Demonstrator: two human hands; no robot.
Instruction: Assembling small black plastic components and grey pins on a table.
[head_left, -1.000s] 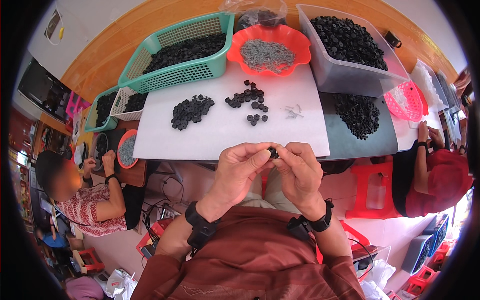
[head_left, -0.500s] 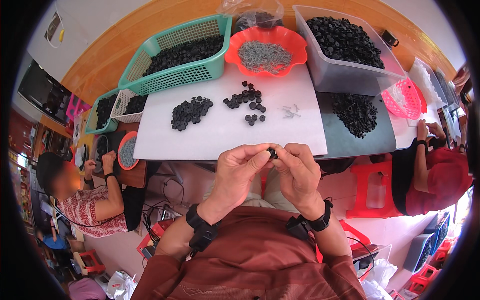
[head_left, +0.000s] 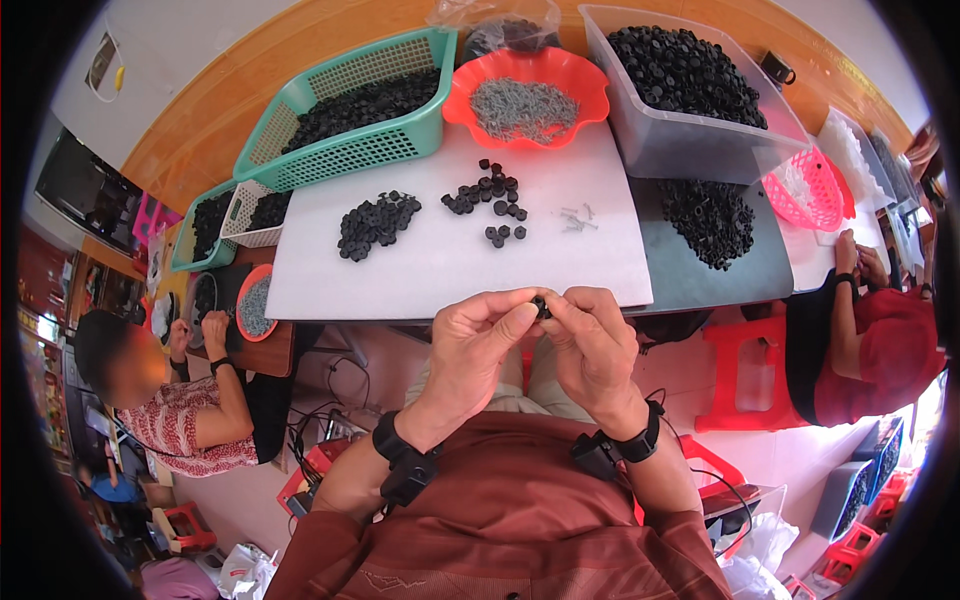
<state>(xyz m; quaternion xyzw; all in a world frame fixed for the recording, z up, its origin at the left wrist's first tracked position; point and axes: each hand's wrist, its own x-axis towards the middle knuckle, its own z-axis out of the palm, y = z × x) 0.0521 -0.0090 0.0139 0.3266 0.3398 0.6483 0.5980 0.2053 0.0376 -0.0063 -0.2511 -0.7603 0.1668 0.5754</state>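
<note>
Close in front of me, at the near edge of the white work surface (head_left: 450, 285), my left hand (head_left: 480, 345) and my right hand (head_left: 592, 350) pinch one small round black part (head_left: 541, 307) between their fingertips. The fingers cover much of it. Beyond my hands lie a pile of black round parts (head_left: 378, 226) on the left and a looser group of similar parts (head_left: 490, 190) in the middle. A few grey screw-like pins (head_left: 578, 217) are scattered to the right of them.
Along the back stand a green basket (head_left: 345, 150) of black parts, a red scalloped bowl (head_left: 592, 100) of grey pins and a clear bin (head_left: 680, 150) of black rings. More black parts (head_left: 708, 222) lie on the dark mat at right. Co-workers sit left and right.
Both hands keep their pinch on the black part, which has turned or shifted slightly in the fingertips. The view has tilted a little. The loose piles look unchanged.
</note>
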